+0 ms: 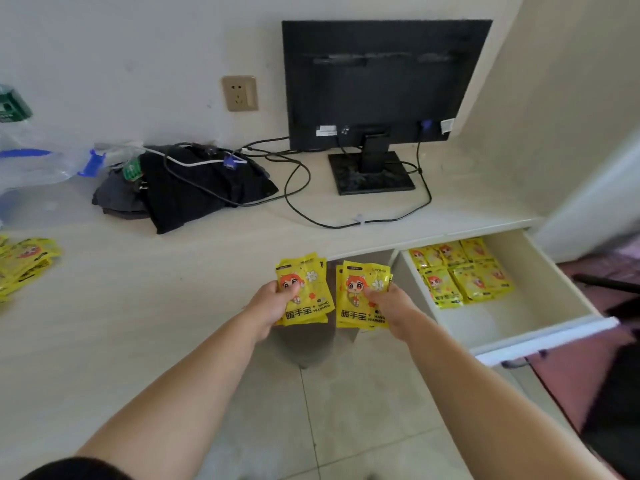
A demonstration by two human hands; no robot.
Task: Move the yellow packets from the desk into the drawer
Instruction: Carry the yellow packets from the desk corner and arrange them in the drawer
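My left hand (272, 304) grips a small stack of yellow hand-warmer packets (308, 299) by its left edge, thumb on top. My right hand (393, 306) grips a second stack of yellow packets (358, 308) by its right edge. Both stacks hang side by side in front of the desk's front edge, left of the open drawer (540, 327). Several yellow packets (460, 275) lie in rows in the back part of the drawer. More yellow packets (24, 263) lie piled on the desk (138, 306) at the far left.
A black monitor (377, 84) stands at the back of the desk with cables (298, 188) trailing across it. Dark folded clothes (194, 188) and clear plastic bags (38, 161) lie at the back left. A wall (554, 98) rises right of the desk. Tiled floor shows below.
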